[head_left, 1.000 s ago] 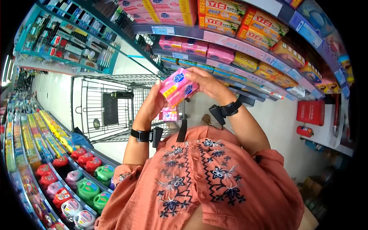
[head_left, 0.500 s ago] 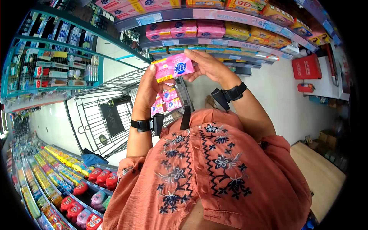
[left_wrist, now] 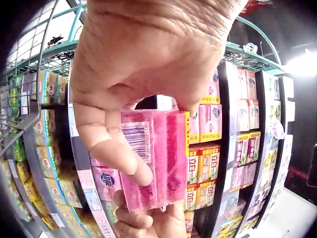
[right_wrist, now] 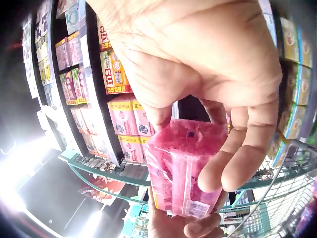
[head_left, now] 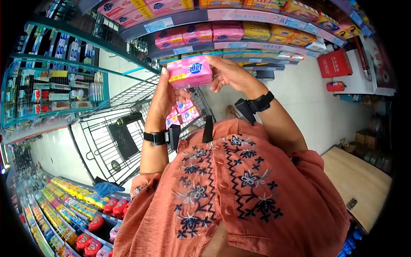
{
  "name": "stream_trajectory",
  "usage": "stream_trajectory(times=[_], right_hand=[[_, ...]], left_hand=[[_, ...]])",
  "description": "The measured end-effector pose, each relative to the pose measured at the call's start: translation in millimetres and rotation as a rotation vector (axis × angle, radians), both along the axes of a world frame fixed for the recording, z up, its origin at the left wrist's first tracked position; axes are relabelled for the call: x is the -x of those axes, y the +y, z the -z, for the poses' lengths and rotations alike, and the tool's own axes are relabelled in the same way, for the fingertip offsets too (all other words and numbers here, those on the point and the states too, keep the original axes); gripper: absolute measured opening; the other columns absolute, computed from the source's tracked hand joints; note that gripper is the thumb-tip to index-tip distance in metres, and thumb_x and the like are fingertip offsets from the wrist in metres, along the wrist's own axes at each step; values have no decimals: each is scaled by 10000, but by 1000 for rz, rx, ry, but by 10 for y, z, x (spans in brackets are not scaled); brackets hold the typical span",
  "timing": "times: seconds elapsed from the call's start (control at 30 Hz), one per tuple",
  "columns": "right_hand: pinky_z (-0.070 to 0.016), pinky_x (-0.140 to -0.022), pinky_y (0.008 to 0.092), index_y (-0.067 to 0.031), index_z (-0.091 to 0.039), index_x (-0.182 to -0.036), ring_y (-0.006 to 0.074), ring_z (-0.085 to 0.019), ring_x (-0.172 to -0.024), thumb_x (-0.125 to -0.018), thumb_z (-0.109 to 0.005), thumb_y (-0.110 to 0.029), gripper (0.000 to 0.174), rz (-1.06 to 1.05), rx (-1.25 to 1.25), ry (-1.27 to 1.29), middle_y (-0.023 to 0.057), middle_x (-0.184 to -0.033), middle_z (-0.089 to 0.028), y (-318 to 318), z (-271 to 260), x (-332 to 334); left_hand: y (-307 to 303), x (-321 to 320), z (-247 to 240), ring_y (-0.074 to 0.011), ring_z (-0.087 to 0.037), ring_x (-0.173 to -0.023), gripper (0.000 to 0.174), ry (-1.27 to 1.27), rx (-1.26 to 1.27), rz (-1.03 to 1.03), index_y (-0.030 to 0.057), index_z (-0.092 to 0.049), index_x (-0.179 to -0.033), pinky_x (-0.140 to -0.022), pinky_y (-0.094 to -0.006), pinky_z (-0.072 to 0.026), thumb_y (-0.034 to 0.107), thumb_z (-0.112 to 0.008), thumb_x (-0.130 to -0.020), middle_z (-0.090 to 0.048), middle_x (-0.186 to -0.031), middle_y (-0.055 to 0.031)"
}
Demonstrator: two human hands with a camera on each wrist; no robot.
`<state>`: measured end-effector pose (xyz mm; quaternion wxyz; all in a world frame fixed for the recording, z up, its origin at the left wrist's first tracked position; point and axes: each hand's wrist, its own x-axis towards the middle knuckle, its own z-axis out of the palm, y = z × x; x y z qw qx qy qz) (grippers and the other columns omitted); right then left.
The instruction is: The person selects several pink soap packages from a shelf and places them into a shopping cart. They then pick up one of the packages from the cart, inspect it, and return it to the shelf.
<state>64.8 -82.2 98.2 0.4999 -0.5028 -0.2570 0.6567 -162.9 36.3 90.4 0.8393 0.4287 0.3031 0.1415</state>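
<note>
Both hands hold a pink twin-pack of soap bars [head_left: 190, 72] in front of the body, above the cart's far end. My left hand [head_left: 162, 100] grips its left end, thumb at the upper edge and fingers underneath. On the other end, my right hand [head_left: 234, 76] pinches it between thumb and fingers. The left wrist view shows a barcode on the clear-wrapped underside of the soap pack [left_wrist: 166, 158]. In the right wrist view, the soap pack's end [right_wrist: 190, 136] faces the palm. Similar pink packs [head_left: 188, 113] lie in the cart below.
A wire shopping cart [head_left: 92, 124] stands ahead to the left. Shelves of pink soap packs [head_left: 197, 33] and yellow packs [head_left: 257, 32] run across the front. Bottles of detergent [head_left: 115, 205] line the lower left. A red box [head_left: 335, 64] and fire extinguisher [head_left: 336, 86] are at right.
The view has turned, and the shelves have shifted up and left. Both hands have tilted the soap pack from a slant to nearly level, with its logo face turned around.
</note>
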Motion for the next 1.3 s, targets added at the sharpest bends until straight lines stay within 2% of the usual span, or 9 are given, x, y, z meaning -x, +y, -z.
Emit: stream_trajectory(times=[0.17, 0.33, 0.5, 0.67, 0.9, 1.07, 1.17, 1.3], right_hand=[[-564, -527, 310, -58, -623, -1150, 173, -653, -573, -928, -508, -707, 696, -26, 46, 10, 98, -804, -659, 90, 126, -81], [-555, -511, 314, -68, -594, -1223, 176, -652, -565, -922, -467, -744, 751, -60, 78, 30, 109, -787, -665, 163, 124, -83], [-554, -504, 315, -83, -552, -1297, 186, -659, -573, -929, -424, -757, 779, -108, 94, 43, 137, -833, -674, 217, 158, -95], [-558, -506, 323, -91, -513, -1349, 198, -660, -578, -932, -372, -775, 814, -130, 119, 6, 168, -889, -673, 248, 151, -98], [-566, -542, 329, -91, -507, -1347, 198, -660, -605, -916, -342, -807, 852, -170, 116, 15, 153, -850, -660, 259, 190, -107], [-559, -542, 333, -59, -570, -1219, 194, -652, -604, -914, -335, -812, 847, -212, 139, 24, 130, -808, -645, 252, 284, -142], [-565, -580, 333, -46, -610, -1116, 189, -660, -671, -921, -377, -792, 805, -209, 106, -4, 109, -826, -647, 244, 365, -164], [-583, -678, 340, -49, -645, -1115, 197, -683, -819, -929, -495, -716, 708, -129, -29, 68, 99, -913, -673, 205, 287, -72]], left_hand=[[-6, 0, -24, -193, -699, -731, 625, -66, -36, 7, 11, -528, -1275, -563, -264, -538, 570, -503, -996, -679, -1060, -123], [0, -11, -46, -174, -699, -740, 525, -5, -114, -29, 18, -499, -1323, -558, -240, -539, 422, -589, -1000, -660, -1081, -109], [24, -47, -74, -137, -689, -692, 537, 27, -118, -76, 27, -506, -1330, -524, -207, -525, 449, -573, -1005, -679, -995, -85], [41, -70, -53, -115, -679, -669, 549, 51, -126, -96, 37, -535, -1276, -527, -203, -518, 507, -570, -994, -688, -949, -68], [49, -86, -17, -109, -676, -664, 558, 68, -120, -104, 43, -561, -1191, -541, -210, -513, 564, -534, -993, -696, -871, -57], [43, -100, -44, -135, -704, -745, 630, 126, -96, -103, 50, -578, -1220, -570, -221, -533, 627, -475, -990, -710, -967, -86], [47, -109, -9, -188, -730, -838, 653, 122, -124, -116, 57, -546, -1296, -596, -254, -583, 628, -437, -1000, -715, -1046, -119], [96, -104, 80, -228, -735, -906, 668, 52, -74, -128, 63, -511, -1348, -625, -291, -630, 627, -426, -1001, -706, -1110, -137]])
